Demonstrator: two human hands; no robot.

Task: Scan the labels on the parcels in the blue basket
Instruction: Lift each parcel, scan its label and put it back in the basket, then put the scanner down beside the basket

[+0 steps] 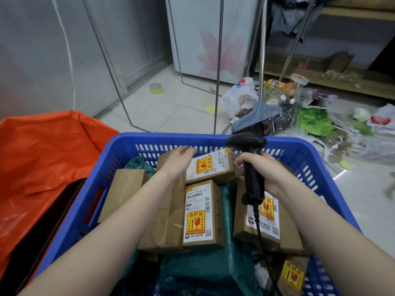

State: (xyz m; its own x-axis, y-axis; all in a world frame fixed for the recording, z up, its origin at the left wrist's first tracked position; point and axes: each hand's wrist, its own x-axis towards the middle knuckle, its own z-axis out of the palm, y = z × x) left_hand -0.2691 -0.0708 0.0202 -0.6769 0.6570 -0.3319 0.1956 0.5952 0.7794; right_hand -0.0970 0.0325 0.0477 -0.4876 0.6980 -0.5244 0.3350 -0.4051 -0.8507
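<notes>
Parcels in brown wrapping are lying in the blue basket (119,146), which is filling the lower centre of the frame, with green bags (209,272) packed beneath and between them. The left hand (177,161) is resting on the far end of the upper parcel (210,167) near the basket's back wall, fingers curled over its edge — it appears to be steadying or tilting the box so that its white label (208,165) is facing up. The right hand (260,171) is gripping the handle of a black barcode scanner (250,165), whose head is sitting just right of that parcel and pointing toward the top of the frame rather than down at the label; its cable is trailing toward the lower edge. No scan beam is showing.

The step in hand is, by judgement, presenting the upper parcel for scanning. The next move is calling for the scanner head to be tipped down and left onto the barcode strip while the left hand is keeping the box flat. Two further labelled parcels — the centre parcel (202,214) and the right parcel (263,221) below the scanner — are lying label-up, seemingly awaiting their turn.
</notes>
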